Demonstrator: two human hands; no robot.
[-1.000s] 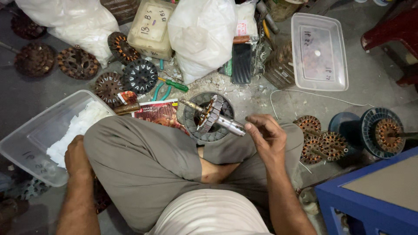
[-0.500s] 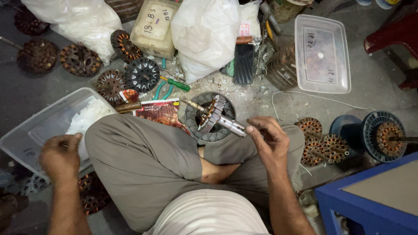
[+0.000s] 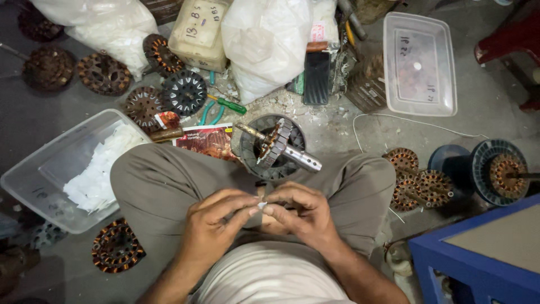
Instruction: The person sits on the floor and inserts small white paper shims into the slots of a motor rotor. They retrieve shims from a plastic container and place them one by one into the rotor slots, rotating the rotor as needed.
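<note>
left hand [image 3: 216, 225] and right hand [image 3: 298, 213] together over the lap, fingertips pinched shut on a small white paper slip [image 3: 261, 206] between them. just ahead on the floor, rotor on its shaft [image 3: 277, 145]; clear tub of white slips [image 3: 39, 174] to the left.

The left hand [image 3: 216, 225] and right hand [image 3: 298, 211] pinch a small white scrap [image 3: 261, 205] together over the lap. A motor rotor [image 3: 277, 143] lies at twelve o'clock, a clear tub [image 3: 34, 180] at nine.
</note>
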